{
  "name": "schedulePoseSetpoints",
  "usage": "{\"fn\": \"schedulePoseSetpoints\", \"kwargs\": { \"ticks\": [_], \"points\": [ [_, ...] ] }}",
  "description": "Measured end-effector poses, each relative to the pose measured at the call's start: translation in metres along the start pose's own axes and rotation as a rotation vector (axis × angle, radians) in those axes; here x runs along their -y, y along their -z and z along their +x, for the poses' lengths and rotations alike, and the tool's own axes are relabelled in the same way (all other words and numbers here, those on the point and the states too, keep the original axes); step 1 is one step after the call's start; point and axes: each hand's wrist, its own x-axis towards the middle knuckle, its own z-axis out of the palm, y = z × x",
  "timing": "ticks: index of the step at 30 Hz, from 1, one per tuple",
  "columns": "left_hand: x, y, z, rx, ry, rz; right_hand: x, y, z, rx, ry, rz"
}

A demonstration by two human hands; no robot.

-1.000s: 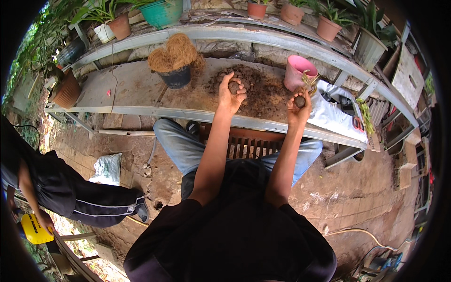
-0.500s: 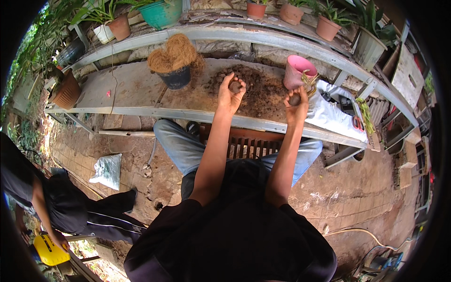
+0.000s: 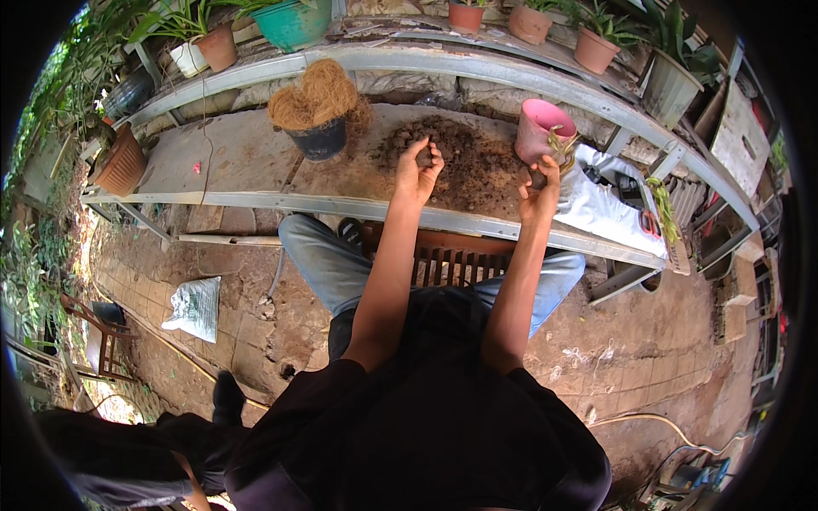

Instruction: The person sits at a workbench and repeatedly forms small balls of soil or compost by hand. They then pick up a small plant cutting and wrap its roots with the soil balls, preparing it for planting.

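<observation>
Over the loose dark soil (image 3: 481,166) on the bench, my left hand (image 3: 415,177) is raised with its fingers curled around a dark clump of soil (image 3: 424,158). My right hand (image 3: 538,198) is curled in the same way on another dark clump (image 3: 537,180), just in front of the pink pot (image 3: 535,128). Shade and fingers partly hide both clumps. Dry, yellowish leaves (image 3: 561,146) hang beside the pink pot, close to my right fingertips.
A black pot (image 3: 317,143) heaped with brown coconut fibre (image 3: 315,95) stands left of the soil. Right of my hands lies a white sack (image 3: 596,200) with red-handled scissors (image 3: 649,223). Potted plants line the shelf behind. Another person (image 3: 128,460) is at lower left.
My hands stay in nearly the same place, with the fingers shifting slightly around the clumps. The other person has moved toward the bottom of the view, uncovering a wooden chair; the yellow object is gone from sight.
</observation>
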Motion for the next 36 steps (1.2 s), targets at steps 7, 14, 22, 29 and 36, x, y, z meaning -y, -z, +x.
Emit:
{"fn": "schedulePoseSetpoints", "kwargs": {
  "ticks": [7, 14, 22, 29, 36],
  "points": [
    [-0.01, 0.013, -0.003, -0.015, -0.045, -0.026, 0.01, -0.005, -0.004, -0.021, -0.058, -0.067],
    [-0.003, -0.008, -0.008, -0.108, -0.155, 0.113, 0.003, 0.007, 0.003, -0.193, 0.048, 0.021],
    [-0.011, 0.003, -0.009, -0.067, -0.066, 0.053, -0.006, 0.024, 0.003, -0.096, 0.099, -0.555],
    [-0.003, -0.008, -0.014, -0.096, -0.046, 0.114, -0.058, 0.11, 0.042, 0.0, 0.258, -1.544],
    [-0.007, 0.003, -0.011, -0.096, -0.057, 0.116, -0.082, 0.065, 0.035, -0.111, 0.148, -1.906]
  ]
}}
